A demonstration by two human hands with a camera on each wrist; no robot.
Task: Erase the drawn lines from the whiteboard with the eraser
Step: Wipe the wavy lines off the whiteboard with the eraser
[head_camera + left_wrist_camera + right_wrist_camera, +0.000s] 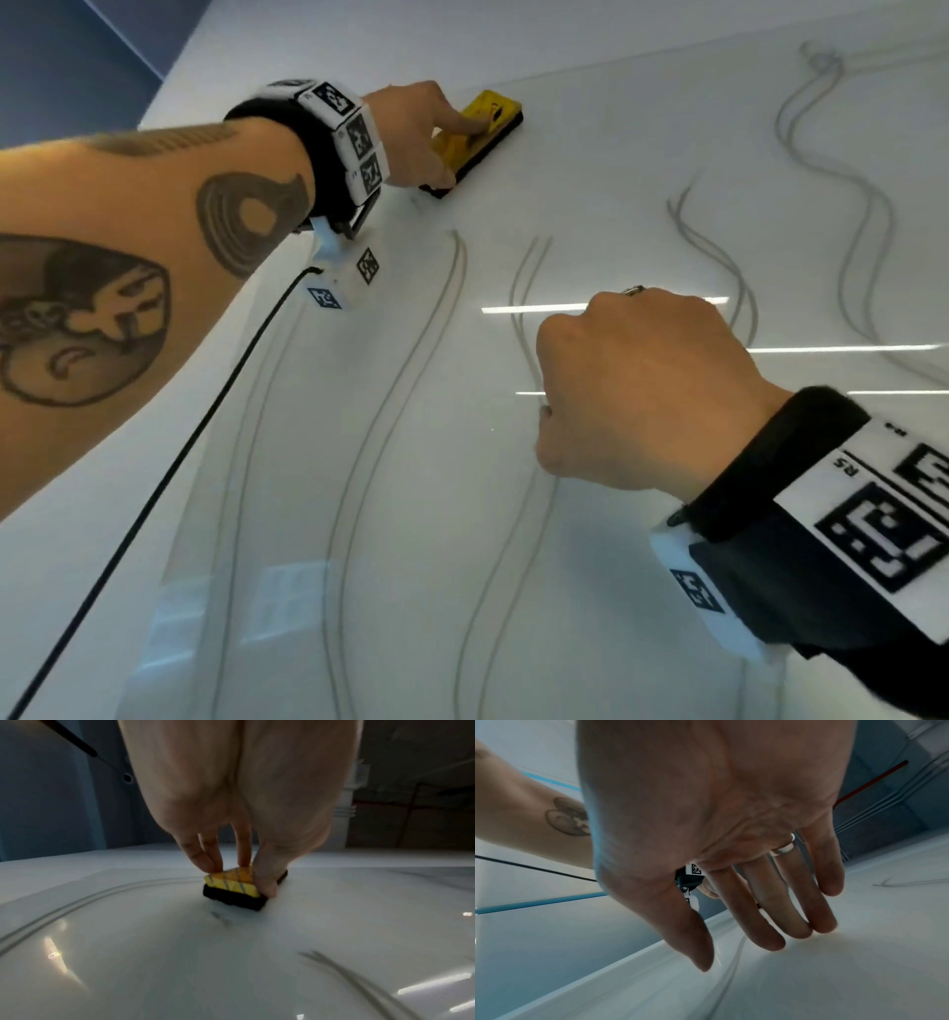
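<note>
Glossy white whiteboard (590,180) fills scene, ceiling lights mirrored in it, grey wavy lines (395,390) across most of it. Left hand (411,133) near board's upper left, fingers curled over yellow-backed eraser (480,134), thumb on long edge, black felt flat on surface. Eraser looks light and rigid with soft felt; best held by long sides, pressed evenly. Left forearm stretched well forward. Right hand (731,841) lower, empty, fingers extended with tips on board, bracing. Black cable (169,473) trails from left wrist.
</note>
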